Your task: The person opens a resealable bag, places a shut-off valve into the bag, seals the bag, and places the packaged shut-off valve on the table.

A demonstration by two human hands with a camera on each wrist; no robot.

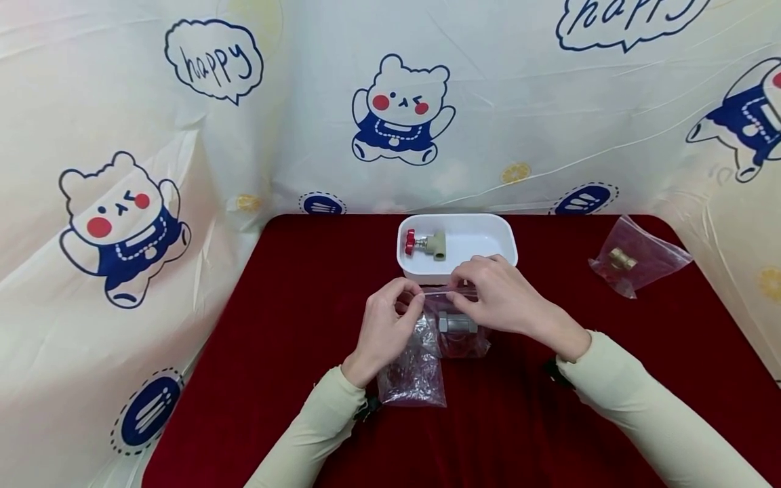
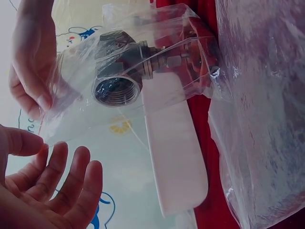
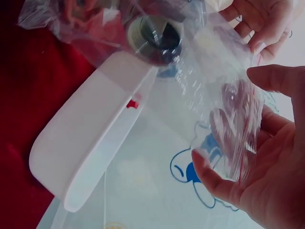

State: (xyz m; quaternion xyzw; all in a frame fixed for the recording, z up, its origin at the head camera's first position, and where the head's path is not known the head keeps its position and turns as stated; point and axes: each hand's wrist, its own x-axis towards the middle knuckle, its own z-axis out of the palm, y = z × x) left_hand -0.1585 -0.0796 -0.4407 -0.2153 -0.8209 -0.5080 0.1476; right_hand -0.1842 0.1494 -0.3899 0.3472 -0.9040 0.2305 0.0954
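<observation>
Both hands hold the top edge of a clear zip bag (image 1: 466,347) up off the red cloth. My left hand (image 1: 387,322) pinches its left end between thumb and index finger; in the left wrist view the other fingers are spread loosely. With thumb and fingers, my right hand (image 1: 503,295) pinches the right end. Inside the bag sits a grey metal valve (image 2: 116,62) with a threaded opening and a red handle (image 2: 193,55). Whether the zip is sealed cannot be told. Under the left forearm lies a crinkled clear plastic bag (image 1: 415,383).
Just beyond the hands stands a white tray (image 1: 482,240), holding a greenish valve (image 1: 436,245) with a red handle. At the far right, another clear bag (image 1: 659,261) contains a brass fitting (image 1: 622,258). A patterned curtain (image 1: 323,135) surrounds the red-covered table (image 1: 293,325).
</observation>
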